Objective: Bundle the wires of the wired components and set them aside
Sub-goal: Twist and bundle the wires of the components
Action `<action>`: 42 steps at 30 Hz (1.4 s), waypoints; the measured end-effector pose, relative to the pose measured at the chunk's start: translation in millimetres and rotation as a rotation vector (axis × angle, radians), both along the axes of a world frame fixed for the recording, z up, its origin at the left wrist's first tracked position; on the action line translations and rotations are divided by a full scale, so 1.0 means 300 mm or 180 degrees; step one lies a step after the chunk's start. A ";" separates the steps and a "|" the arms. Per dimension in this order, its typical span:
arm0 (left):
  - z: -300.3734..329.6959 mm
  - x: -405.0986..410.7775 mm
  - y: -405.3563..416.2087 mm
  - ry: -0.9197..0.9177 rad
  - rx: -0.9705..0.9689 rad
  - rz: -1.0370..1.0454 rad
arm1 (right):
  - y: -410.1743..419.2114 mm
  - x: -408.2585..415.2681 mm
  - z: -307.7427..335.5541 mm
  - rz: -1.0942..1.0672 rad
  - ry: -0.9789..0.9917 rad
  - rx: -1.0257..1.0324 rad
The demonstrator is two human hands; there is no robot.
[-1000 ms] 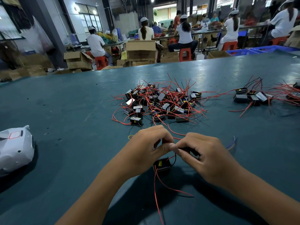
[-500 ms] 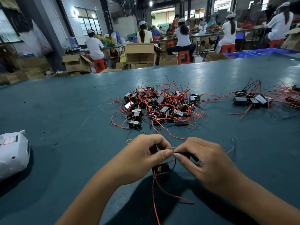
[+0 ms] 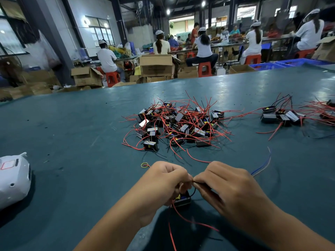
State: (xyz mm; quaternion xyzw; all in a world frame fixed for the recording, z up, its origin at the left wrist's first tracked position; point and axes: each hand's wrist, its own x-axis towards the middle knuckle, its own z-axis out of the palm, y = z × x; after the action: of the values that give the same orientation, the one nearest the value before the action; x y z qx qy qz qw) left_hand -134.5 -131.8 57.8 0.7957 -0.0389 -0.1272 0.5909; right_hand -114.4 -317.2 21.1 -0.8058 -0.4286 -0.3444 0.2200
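One wired component point(image 3: 181, 201) is held low over the table point(image 3: 72, 134) at six o'clock, its black wire point(image 3: 194, 190) pinched by the left hand point(image 3: 163, 182) and right hand point(image 3: 230, 189). Bundling appears underway; binding is probably needed next, perhaps with the rubber band point(image 3: 145, 165) at eleven o'clock.

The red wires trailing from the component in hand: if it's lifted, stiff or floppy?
Probably floppy: the red wires curve loosely over the table. They likely dangle below the small component, and could snag others in the pile.
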 end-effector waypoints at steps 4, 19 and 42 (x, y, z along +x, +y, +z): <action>-0.002 0.010 0.010 -0.0648 0.0386 -0.0078 | -0.007 0.006 -0.006 0.0070 0.0321 0.0250; -0.008 0.045 0.082 -0.3113 0.1766 -0.0606 | -0.015 0.007 0.010 0.0153 0.0682 0.0406; -0.016 0.025 0.037 -0.2588 0.1486 -0.0432 | -0.011 0.022 -0.002 0.0009 0.0211 0.0457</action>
State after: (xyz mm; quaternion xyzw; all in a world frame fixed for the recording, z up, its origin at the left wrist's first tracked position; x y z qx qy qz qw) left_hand -127.1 -120.8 53.0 0.8882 -0.2893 0.1510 0.3234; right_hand -107.7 -320.5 20.4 -0.7984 -0.3964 -0.3470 0.2917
